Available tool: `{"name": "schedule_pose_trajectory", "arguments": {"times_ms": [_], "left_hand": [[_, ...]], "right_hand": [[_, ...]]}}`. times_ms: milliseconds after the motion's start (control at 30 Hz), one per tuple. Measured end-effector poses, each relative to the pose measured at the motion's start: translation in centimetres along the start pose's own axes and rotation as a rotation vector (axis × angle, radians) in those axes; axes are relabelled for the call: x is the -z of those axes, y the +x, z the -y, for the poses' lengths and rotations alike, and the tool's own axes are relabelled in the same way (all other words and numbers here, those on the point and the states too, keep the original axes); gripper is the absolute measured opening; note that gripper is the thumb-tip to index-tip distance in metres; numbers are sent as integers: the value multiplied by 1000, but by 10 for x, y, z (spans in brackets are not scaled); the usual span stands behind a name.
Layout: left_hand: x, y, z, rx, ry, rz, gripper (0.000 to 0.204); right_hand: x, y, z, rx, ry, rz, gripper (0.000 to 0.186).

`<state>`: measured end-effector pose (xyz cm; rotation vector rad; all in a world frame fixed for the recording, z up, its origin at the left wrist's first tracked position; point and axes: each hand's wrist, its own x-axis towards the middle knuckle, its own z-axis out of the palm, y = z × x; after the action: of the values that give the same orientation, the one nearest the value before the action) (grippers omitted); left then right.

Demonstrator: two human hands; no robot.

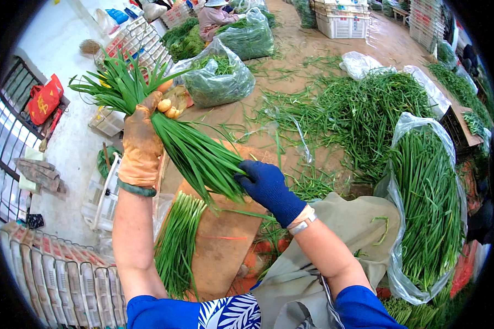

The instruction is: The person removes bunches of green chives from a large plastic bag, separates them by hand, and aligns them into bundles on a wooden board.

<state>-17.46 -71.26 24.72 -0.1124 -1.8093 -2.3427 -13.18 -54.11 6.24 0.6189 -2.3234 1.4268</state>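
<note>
My left hand (pixel 141 145), in a stained orange rubber glove, is closed round the middle of a bunch of garlic chives (pixel 195 148). The bunch is held up and slants from upper left to lower right. My right hand (pixel 270 191), in a dark blue knit glove, pinches leaves at the lower right end of that bunch. Beneath my arms, another pile of chives (pixel 180 238) with pale stem ends lies along a brown board (pixel 217 255).
A large loose heap of chives (pixel 370 112) covers the floor at right. Near it stands a clear bag packed with chives (pixel 428 203). Stacked white crates (pixel 66 285) are at lower left. Farther back are filled bags (pixel 217 82) and a seated person (pixel 214 19).
</note>
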Motion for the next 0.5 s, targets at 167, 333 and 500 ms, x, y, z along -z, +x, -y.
{"name": "schedule_pose_trajectory", "arguments": {"times_ms": [167,333,500], "left_hand": [[23,5,-17,-160,-5,29,30],[22,6,-39,-225,-3,-111,30],[35,6,-40,-198,-79,-138,28]], "right_hand": [[-16,-35,-72,-14,-276,115,16],[10,-77,-109,-123,-537,256,23],[-14,-44,-28,-400,762,307,44]]}}
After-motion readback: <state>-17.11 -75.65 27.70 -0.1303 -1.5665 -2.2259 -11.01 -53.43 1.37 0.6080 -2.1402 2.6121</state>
